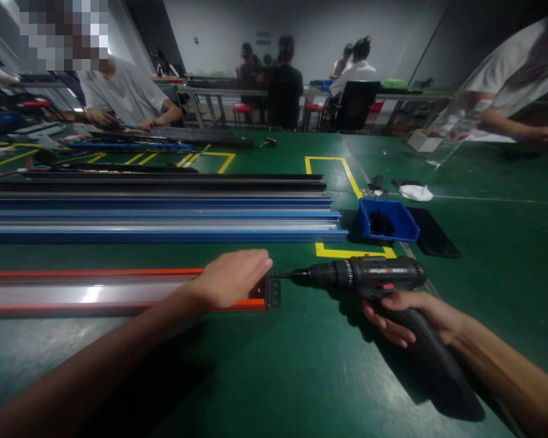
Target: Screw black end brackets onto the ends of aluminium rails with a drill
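My right hand (415, 316) is wrapped around the handle of a black cordless drill (388, 274), held sideways over the table. Its long thin bit points left and its tip meets, or nearly meets, the upper part of a black end cap (274, 293). That cap sits at the right end of an orange-edged metal profile (91, 294) lying flat along the table. Over the end of this profile lies my left hand (235, 277), closed on it with fingers together beside the cap. The fingertips on the far side are partly hidden.
Several blue and black metal profiles (164, 235) lie parallel behind. A blue bin (393, 222) with small black parts stands to their right, near a dark flat tablet-like object (433, 232). Yellow tape (347, 252) marks the green table (292, 377). Co-workers sit and stand beyond.
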A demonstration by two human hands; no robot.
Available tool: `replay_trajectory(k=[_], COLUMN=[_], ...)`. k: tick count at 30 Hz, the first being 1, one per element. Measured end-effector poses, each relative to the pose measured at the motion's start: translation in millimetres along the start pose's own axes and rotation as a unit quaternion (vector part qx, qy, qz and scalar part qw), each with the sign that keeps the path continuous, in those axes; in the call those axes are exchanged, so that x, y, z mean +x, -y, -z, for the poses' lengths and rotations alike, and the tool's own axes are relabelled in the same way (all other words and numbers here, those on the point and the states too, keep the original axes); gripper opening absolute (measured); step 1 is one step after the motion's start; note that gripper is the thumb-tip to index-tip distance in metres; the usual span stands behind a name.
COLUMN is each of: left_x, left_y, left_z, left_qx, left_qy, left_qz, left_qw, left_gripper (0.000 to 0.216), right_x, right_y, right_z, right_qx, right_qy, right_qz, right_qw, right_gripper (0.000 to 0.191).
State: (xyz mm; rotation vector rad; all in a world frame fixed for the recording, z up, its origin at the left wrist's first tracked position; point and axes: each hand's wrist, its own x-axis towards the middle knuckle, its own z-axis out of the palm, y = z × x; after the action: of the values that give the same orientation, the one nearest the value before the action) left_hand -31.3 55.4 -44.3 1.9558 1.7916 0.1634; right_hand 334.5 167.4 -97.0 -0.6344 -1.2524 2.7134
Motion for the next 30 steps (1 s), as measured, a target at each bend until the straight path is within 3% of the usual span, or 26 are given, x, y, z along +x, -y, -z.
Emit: replay_trajectory(k=[17,30], left_x=[0.1,0.2], left_y=[-1.6,-0.5], left_z=[0.1,-0.4], left_qx=[0.011,0.013], left_qy=[-0.002,-0.011], left_qz=[-0.005,-0.013], left_qw=[1.000,1.000], left_gripper=[0.043,0.043], right_x=[0.9,0.3], right_y=[0.5,0.7], right_z=[0.3,0.4], right_qx=[0.013,0.008], right_qy=[0.031,0.013], right_qz=[0.013,0.007], right_qw=[0.999,1.000], right_gripper=[0.031,0.031])
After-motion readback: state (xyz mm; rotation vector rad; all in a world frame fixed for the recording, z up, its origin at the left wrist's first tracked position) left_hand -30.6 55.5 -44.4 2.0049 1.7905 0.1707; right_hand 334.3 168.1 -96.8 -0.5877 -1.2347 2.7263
